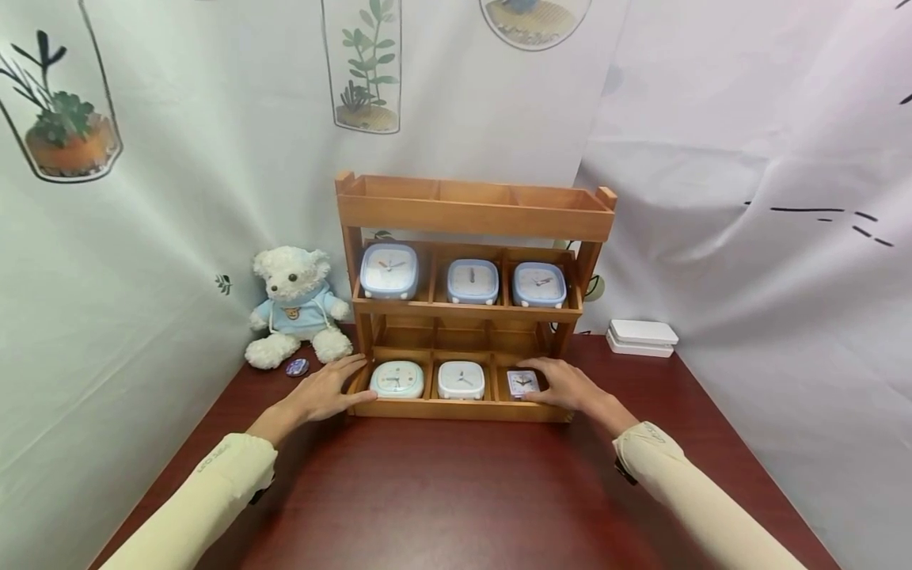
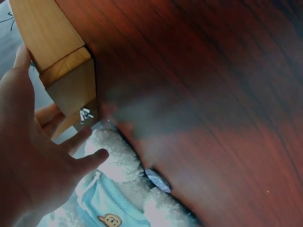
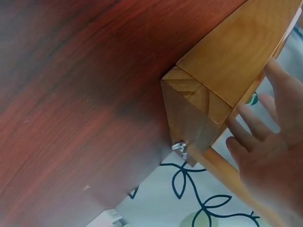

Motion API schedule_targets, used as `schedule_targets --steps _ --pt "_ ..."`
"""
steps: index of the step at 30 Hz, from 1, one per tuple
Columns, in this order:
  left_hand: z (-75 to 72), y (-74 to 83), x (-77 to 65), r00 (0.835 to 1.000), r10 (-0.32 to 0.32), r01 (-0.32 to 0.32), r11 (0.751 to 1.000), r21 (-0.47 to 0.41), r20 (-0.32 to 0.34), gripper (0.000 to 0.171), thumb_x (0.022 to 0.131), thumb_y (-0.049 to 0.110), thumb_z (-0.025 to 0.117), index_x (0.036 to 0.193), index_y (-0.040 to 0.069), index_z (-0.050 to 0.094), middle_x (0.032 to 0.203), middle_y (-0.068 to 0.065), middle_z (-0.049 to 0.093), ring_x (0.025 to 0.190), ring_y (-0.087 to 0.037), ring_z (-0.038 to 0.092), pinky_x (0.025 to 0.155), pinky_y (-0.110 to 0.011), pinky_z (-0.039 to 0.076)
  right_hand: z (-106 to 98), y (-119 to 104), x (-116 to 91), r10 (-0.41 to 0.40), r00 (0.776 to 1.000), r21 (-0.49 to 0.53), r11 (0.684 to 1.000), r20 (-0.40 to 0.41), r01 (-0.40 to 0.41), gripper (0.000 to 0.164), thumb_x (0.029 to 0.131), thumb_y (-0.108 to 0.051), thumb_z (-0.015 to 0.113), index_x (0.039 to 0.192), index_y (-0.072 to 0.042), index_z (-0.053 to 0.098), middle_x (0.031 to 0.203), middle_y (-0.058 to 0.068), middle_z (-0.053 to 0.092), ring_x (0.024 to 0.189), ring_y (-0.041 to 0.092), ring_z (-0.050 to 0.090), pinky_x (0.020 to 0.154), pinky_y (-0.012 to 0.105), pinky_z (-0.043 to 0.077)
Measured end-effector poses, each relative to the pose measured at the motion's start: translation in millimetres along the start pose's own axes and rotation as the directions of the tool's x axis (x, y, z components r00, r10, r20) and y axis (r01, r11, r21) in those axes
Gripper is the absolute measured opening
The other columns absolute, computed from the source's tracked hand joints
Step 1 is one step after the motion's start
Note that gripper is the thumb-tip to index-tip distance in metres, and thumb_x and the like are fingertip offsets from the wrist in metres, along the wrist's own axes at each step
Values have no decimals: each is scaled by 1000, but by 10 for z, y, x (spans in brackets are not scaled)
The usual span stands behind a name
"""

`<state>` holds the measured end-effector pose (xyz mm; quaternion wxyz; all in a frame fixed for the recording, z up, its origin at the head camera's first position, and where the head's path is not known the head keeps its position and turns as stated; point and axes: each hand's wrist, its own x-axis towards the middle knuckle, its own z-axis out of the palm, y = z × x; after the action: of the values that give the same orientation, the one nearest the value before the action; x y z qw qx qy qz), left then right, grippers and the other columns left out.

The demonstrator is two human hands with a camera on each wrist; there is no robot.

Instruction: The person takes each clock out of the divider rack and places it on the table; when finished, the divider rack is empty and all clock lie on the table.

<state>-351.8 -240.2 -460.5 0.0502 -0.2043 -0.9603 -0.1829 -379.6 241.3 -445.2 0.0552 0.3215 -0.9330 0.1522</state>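
Observation:
A three-tier wooden rack stands in the middle of the head view. My left hand is at its lower left corner, thumb at the front board and the other fingers spread along the side. At the lower right corner, my right hand has its thumb on the front board's top edge in the right wrist view. Close to that thumb sits a small square clock. A pale green clock lies beside my left thumb, and a white clock fills the bottom middle compartment.
Three blue-rimmed clocks, including the left one, occupy the middle tier. A white teddy bear in a blue hoodie sits left of the rack, with a small purple disc by its foot. At the right stands a white box.

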Motion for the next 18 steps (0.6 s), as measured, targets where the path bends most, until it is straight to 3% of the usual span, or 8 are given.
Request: schedule_targets --steps 6,11,18 --pt "-30 -2 -11 998 -49 50 999 -15 35 89 93 65 66 156 5 46 161 -22 40 137 -49 49 103 -66 43 50 -3 72 2 999 2 1000 50 -2 55 90 -29 85 138 -10 67 133 13 69 117 29 67 94 51 55" --pt "-10 -23 -26 998 -61 62 997 -43 34 91 93 68 64 158 7 44 164 -20 37 138 -50 47 103 -68 42 94 9 106 -33 998 -9 999 44 34 46 90 -25 84 132 -13 71 127 8 72 109 25 68 90 48 56" --pt "46 -33 -44 995 -83 87 993 -81 46 92 94 71 60 162 12 38 168 -15 32 140 -51 44 102 -71 40 109 14 106 -74 997 -17 997 18 74 36 90 -23 84 124 -13 76 124 9 73 111 28 69 90 48 56"
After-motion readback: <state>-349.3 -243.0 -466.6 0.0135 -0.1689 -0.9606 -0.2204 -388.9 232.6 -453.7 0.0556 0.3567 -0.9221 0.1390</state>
